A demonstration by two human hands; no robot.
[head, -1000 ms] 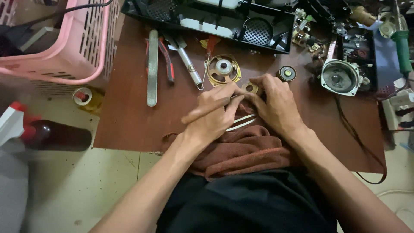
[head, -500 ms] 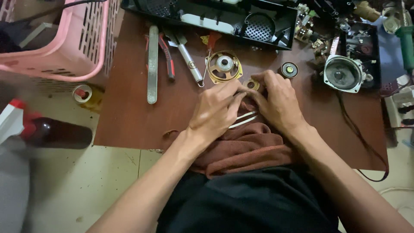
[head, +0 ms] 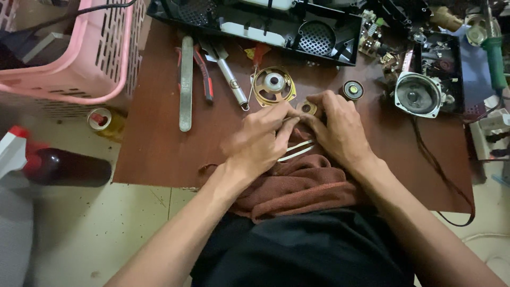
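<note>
Left hand (head: 260, 141) and right hand (head: 337, 125) both pinch small round part (head: 307, 108) between fingertips, over brown board (head: 159, 143).

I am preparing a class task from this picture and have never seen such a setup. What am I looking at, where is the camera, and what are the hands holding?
The camera sits on a person's head and looks down, so the two bare arms are the wearer's own. The left hand and right hand meet over a small round gold part, pinching it between the fingertips. They work on a brown board. On it lie a gold speaker, a grey speaker, a flat metal file, red-handled pliers and a black casing. A brown cloth lies at the near edge, and a pink basket stands to the left.
</note>
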